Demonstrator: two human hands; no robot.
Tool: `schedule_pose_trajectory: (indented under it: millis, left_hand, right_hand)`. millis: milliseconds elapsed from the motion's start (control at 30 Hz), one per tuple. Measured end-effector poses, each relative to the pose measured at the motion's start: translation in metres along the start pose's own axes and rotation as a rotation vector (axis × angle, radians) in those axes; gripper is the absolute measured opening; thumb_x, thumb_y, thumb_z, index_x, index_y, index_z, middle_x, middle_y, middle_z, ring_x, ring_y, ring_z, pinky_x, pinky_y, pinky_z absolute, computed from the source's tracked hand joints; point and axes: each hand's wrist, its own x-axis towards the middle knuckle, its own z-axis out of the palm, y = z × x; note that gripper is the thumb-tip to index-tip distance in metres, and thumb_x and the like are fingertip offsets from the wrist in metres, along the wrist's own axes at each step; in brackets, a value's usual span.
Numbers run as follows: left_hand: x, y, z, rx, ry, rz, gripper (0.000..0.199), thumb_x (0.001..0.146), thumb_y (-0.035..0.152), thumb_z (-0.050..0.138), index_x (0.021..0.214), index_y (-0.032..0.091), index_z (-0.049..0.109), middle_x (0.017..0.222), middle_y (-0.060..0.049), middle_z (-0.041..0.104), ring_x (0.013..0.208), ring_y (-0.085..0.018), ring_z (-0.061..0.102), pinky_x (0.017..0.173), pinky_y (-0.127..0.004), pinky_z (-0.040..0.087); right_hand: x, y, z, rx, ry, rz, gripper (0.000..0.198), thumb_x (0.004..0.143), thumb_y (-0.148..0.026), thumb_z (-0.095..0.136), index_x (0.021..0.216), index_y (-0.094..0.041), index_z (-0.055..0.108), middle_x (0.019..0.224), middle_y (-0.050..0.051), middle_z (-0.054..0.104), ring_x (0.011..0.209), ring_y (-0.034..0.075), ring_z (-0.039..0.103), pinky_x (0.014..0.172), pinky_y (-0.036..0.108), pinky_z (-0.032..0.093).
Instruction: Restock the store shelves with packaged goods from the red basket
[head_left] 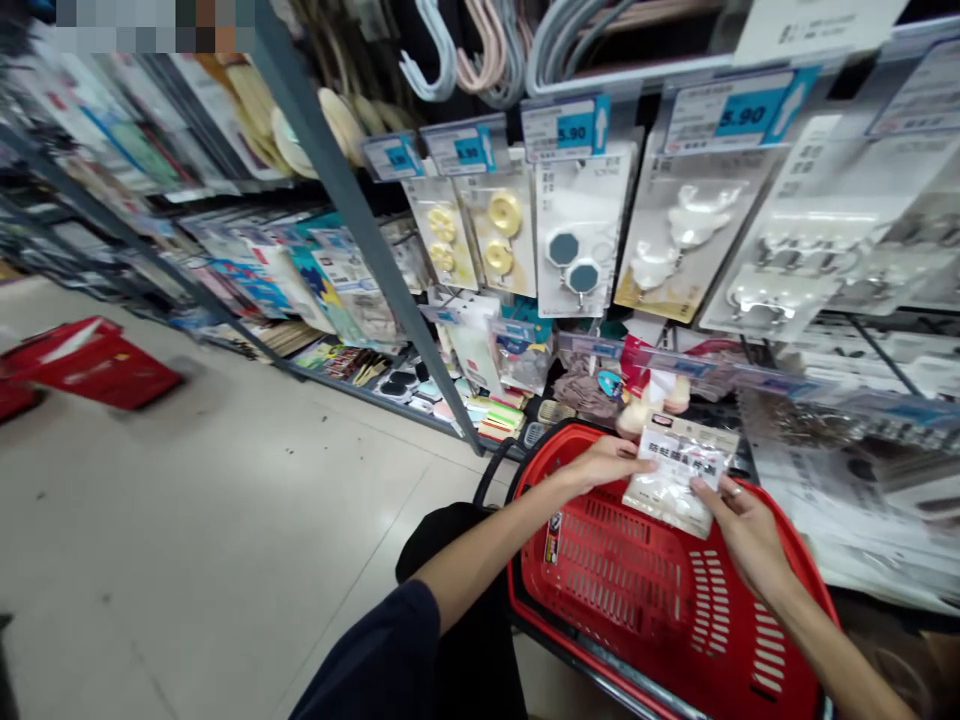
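Above the red basket (667, 650), left hand (604, 464) and right hand (745, 517) pinch opposite sides of a packet (670, 497), presumably for print legibility.

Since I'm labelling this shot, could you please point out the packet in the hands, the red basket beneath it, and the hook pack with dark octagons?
White packet (678, 478): head view, on its printed front.
Red basket (660, 640): head view, on its slotted inner surface.
Hook pack (563, 249): head view, on its left octagon.
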Motion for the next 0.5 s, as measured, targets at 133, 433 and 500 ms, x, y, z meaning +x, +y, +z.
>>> schedule_pose_trajectory:
  millis: [133,433,500]
  left_hand:
    - [0.005,-0.008,-0.003,0.053,-0.01,-0.016,0.043,0.064,0.038,0.093,0.096,0.012,0.081,0.097,-0.008,0.076,0.081,-0.015,0.065,0.092,-0.033,0.05]
    - [-0.012,0.0,-0.008,0.108,-0.017,0.062,0.055,0.06,0.049,0.091,0.095,0.009,0.081,0.095,-0.011,0.079,0.083,-0.02,0.068,0.09,-0.036,0.051]
    - [-0.017,0.004,-0.008,0.093,-0.006,0.082,0.055,0.061,0.051,0.09,0.095,0.009,0.081,0.094,-0.012,0.08,0.086,-0.023,0.069,0.091,-0.036,0.051]
  right_hand:
    - [0.004,0.007,-0.003,-0.029,0.059,0.038,0.054,0.07,-0.058,0.086,0.112,-0.028,0.073,0.123,0.002,0.075,0.112,0.027,0.072,0.099,0.035,0.06]
    - [-0.005,-0.004,0.012,-0.015,-0.054,-0.088,0.053,0.071,-0.058,0.086,0.108,-0.022,0.075,0.114,0.007,0.078,0.102,0.029,0.073,0.098,0.041,0.058]
    - [-0.007,-0.008,0.017,0.034,-0.09,-0.126,0.053,0.072,-0.057,0.085,0.107,-0.02,0.075,0.112,0.007,0.078,0.1,0.028,0.073,0.098,0.042,0.056]
